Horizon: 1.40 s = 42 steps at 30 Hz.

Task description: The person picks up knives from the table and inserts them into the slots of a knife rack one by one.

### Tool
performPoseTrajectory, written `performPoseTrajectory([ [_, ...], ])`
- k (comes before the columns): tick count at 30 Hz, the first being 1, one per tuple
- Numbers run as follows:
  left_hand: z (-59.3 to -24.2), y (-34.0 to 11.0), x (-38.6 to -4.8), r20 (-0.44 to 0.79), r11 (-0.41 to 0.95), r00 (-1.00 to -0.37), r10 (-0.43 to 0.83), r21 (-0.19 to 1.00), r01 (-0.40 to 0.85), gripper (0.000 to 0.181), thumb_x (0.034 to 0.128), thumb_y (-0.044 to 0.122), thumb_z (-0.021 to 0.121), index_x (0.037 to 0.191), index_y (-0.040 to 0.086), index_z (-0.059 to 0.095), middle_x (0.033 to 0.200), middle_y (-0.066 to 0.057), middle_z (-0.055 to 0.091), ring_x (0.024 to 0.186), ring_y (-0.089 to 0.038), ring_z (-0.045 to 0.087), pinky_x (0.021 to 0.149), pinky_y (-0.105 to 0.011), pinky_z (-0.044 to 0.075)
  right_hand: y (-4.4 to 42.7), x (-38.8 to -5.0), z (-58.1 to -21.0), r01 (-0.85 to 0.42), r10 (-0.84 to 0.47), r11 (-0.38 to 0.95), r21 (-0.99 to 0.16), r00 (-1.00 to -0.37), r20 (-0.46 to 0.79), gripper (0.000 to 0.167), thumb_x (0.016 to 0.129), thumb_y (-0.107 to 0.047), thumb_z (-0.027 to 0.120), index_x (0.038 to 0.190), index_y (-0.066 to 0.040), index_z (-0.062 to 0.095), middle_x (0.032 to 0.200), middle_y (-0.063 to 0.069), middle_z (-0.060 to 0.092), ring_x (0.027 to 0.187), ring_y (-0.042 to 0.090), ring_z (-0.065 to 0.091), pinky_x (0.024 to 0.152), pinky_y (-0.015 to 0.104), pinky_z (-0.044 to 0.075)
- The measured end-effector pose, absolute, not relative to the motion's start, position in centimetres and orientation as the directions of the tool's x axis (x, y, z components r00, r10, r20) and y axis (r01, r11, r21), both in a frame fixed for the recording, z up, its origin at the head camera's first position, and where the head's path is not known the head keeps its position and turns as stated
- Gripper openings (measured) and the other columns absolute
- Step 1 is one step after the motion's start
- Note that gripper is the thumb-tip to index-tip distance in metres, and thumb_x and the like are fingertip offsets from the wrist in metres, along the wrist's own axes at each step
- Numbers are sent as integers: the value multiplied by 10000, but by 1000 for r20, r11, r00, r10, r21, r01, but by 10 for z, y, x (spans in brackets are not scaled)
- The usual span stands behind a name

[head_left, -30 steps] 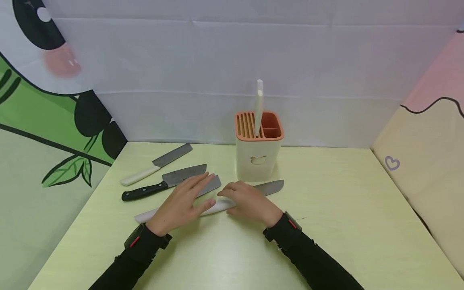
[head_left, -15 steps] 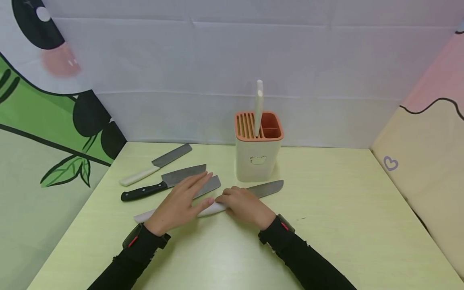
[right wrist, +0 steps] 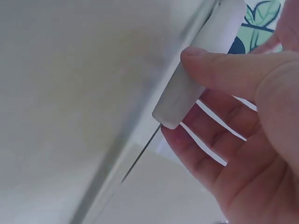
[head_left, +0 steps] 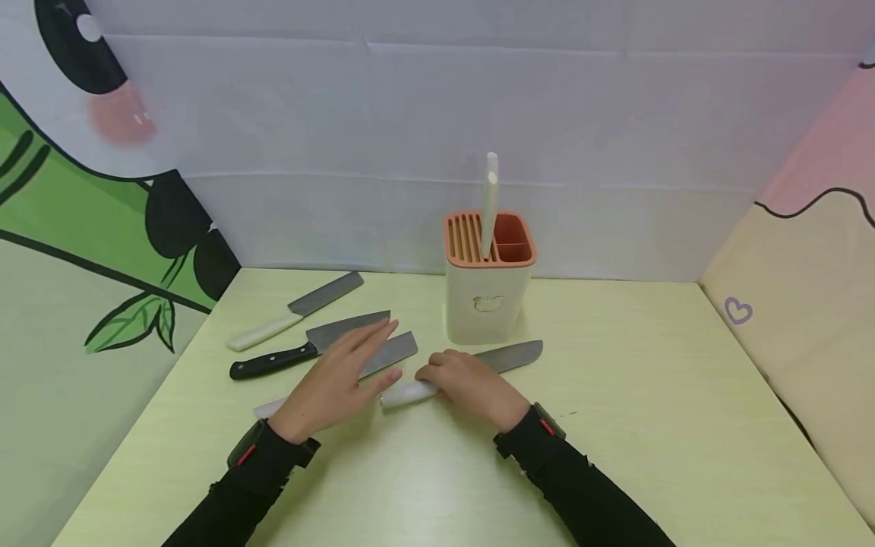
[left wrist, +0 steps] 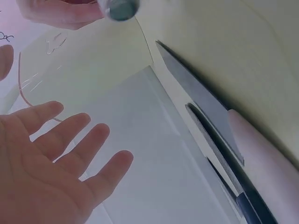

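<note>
pale table (head_left: pixel 649 425) is topped by a white knife block (head_left: pixel 481 308) nr the back edge; L hand (head_left: pixel 335 384) is spread wide over a black-handled knife (head_left: pixel 270 364) + pale-handled knife (head_left: pixel 393 354), while a white knife (head_left: pixel 409 392) is gripped by its handle in the R hand (head_left: pixel 476 387), in front of the block w/ blade aimed right. back-left knife (head_left: pixel 263 332) is laid flat, upright handle (head_left: pixel 489 205) is stuck in the block's slots
</note>
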<state>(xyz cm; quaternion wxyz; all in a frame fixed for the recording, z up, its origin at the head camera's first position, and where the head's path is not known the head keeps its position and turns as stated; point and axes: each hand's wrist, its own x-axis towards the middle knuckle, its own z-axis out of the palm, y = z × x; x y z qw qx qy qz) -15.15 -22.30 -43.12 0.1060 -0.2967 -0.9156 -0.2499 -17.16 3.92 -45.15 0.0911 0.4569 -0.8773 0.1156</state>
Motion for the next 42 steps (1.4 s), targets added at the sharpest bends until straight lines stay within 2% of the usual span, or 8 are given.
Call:
performPoseTrajectory([
  [4,-426,-226,-151,359,691,-801,479,409,596,708,1064,434,655,1664,175,382,1685,-90,405,1519,-377,413,1179,-624,395,48,-172,-440,-823,-764,548,-149,-565,312,308,920,56,779,1191,-87,752,1046,24,707,979,188,682,881,295,567],
  [10,-420,-230,-152,364,686,-815,452,442,578,688,1066,423,655,1660,197,393,1682,-64,411,1535,-318,401,1192,-590,399,62,-171,-419,-818,-724,528,-227,-574,383,364,906,24,821,1246,-50,711,1078,50,693,994,196,670,895,292,582],
  [16,-418,-231,-153,362,683,-821,442,458,570,682,1063,429,657,1659,224,397,1683,-48,410,1540,-304,395,1204,-594,384,77,-166,-392,-804,-680,538,-255,-592,432,397,912,13,822,1280,-58,692,1146,54,703,1038,198,680,925,318,604],
  [27,-418,-231,-151,372,672,-812,451,458,583,679,1063,409,663,1656,208,402,1682,-56,410,1539,-292,396,1217,-569,371,100,-154,-357,-740,-530,506,-444,-672,516,428,921,1,817,1319,-45,667,1200,47,708,1050,184,690,930,384,612],
  [34,-419,-231,-151,368,667,-812,453,464,583,681,1064,407,662,1658,209,396,1680,-67,411,1541,-296,392,1219,-570,364,106,-150,-346,-712,-432,440,-547,-702,567,488,912,36,812,1364,-40,644,1231,60,704,1092,186,712,931,306,617],
  [42,-418,-230,-150,374,662,-807,457,462,590,694,1058,404,673,1657,187,398,1678,-72,414,1544,-288,391,1225,-560,361,104,-147,-343,-641,-350,328,-694,-765,541,545,892,82,810,1387,-41,617,1211,80,713,1081,216,714,924,301,625],
])
